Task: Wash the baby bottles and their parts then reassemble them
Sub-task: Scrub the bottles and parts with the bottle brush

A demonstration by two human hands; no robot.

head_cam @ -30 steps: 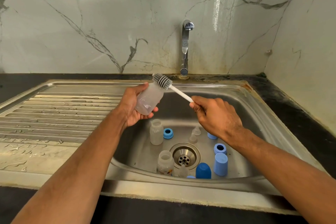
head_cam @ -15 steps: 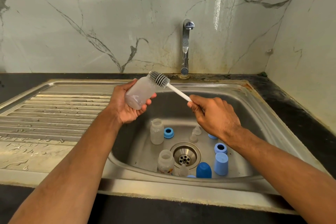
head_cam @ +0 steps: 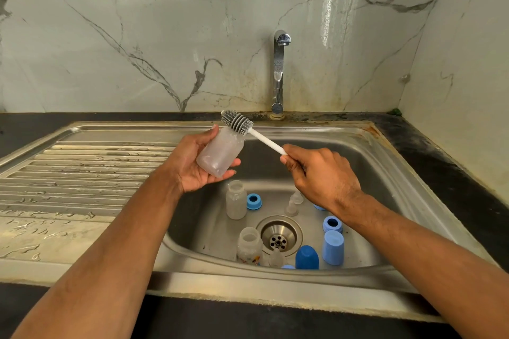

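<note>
The left hand [head_cam: 198,165] gripped a frosted bottle [head_cam: 220,153] tilted above the sink's [head_cam: 385,162] back left corner; the right hand [head_cam: 322,173] clamped the brush [head_cam: 237,122] handle, its bristles at the bottle's mouth. A wet bottle could have slipped and knocked the other bottles and blue caps near the drain [head_cam: 278,234]. A skewed push could have jammed the bristles at the neck.

The right hand [head_cam: 322,176] hides part of a blue ring [head_cam: 319,207]. The sink [head_cam: 385,162] rim hides the bottom of a bottle [head_cam: 249,246] and a blue cap [head_cam: 306,257].
</note>
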